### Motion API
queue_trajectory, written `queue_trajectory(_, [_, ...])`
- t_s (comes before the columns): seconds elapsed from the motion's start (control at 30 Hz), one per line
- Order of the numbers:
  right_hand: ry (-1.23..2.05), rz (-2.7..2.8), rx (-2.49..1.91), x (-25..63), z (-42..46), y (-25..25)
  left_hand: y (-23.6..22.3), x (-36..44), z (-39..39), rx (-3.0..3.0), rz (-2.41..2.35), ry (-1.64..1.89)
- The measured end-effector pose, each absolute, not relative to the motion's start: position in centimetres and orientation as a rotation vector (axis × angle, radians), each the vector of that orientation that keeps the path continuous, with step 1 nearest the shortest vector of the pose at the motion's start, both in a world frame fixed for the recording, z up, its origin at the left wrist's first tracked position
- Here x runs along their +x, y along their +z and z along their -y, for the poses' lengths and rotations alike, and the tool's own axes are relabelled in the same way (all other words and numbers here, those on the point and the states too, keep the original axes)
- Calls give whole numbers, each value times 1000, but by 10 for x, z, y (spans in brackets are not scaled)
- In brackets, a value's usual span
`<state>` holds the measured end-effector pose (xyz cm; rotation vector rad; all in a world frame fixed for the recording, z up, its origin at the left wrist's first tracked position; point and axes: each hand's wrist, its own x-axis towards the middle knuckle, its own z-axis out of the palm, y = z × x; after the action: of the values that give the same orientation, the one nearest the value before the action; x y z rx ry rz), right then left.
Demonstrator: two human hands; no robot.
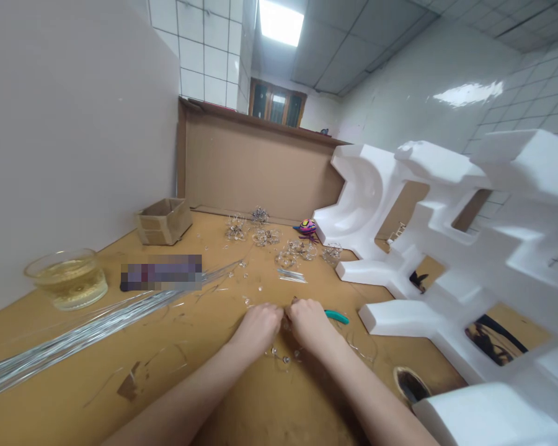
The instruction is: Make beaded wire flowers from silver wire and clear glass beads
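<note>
My left hand (259,329) and my right hand (309,323) meet over the wooden tabletop (270,409), fingers curled down on a thin beaded wire (279,355). The fingertips are mostly hidden behind the backs of the hands. Teal-handled pliers (336,317) lie against my right hand, their jaws out of sight. Farther up the table sit several finished wire-and-bead flowers (266,236). A long bundle of straight silver wires (74,331) stretches to the left of my hands.
A glass bowl of yellow liquid (67,280) and a small cardboard box (164,222) stand at the left, beside a pixelated object (160,272). Cardboard (260,164) lines the far edge. Large white foam packaging (413,235) rises along the right side. Loose beads and wire scraps are scattered about.
</note>
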<state>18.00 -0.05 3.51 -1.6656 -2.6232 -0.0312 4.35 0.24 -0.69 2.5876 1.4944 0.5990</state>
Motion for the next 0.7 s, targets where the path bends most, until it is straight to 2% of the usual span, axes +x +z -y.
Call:
queue_trajectory(0.17, [337,2438,-1552,196,-6,30,-10,42,-7,2424,-1393,745])
queue_trajectory(0.27, [700,2300,-1451,207,-16,29,-12,43,-11,1909,-1225,932])
queue_trajectory(0.4, [1122,2053,-1329,210,-27,27,-8,43,-17,1382,-1020,1008])
queue_trajectory(0.57, [1404,1818,-1217,209,-27,28,-1,33,-18,1251,-933,933])
queue_trajectory(0.7, [1478,1695,-1164,209,-28,28,0,31,-18,1250,-945,925])
